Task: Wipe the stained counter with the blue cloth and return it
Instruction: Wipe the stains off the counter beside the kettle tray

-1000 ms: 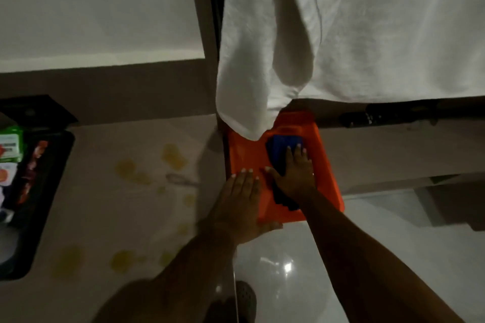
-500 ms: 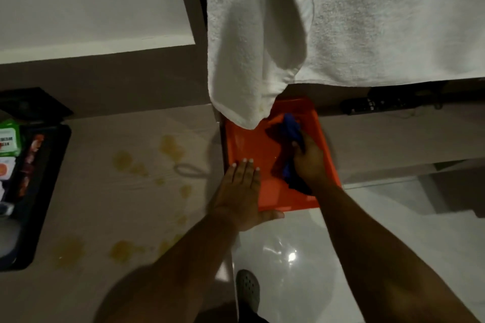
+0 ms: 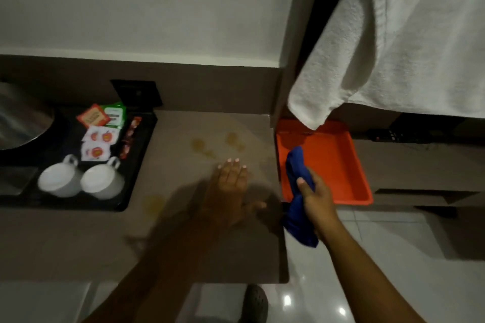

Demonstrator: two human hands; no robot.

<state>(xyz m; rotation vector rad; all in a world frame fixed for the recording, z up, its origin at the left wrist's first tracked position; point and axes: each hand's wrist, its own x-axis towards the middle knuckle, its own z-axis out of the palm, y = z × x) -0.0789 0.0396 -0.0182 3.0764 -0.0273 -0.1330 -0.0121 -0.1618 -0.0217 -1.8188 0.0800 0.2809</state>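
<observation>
Your right hand (image 3: 316, 195) now has the blue cloth (image 3: 298, 183) bunched tight in its fist. A moment ago that cloth was down in the orange tray (image 3: 338, 162); now it is lifted up, hanging over the tray's left edge and past the counter's corner. Your left hand (image 3: 231, 181) has moved too. It was at the tray's near edge, and now it lies flat on the counter (image 3: 183, 231) with fingers straight and together, holding nothing.

Yellow stains (image 3: 202, 145) sit on the counter just past your left fingertips, and one more is nearer, to the left.

The orange tray looks bare inside. A white towel (image 3: 393, 47) hangs down over its far corner.

To the left, a black tray (image 3: 136, 165) holds two white cups (image 3: 81, 178) side by side. Behind them lie small packets (image 3: 99, 126), red, green and white with a round red picture. The writing on them is too blurry to read.
</observation>
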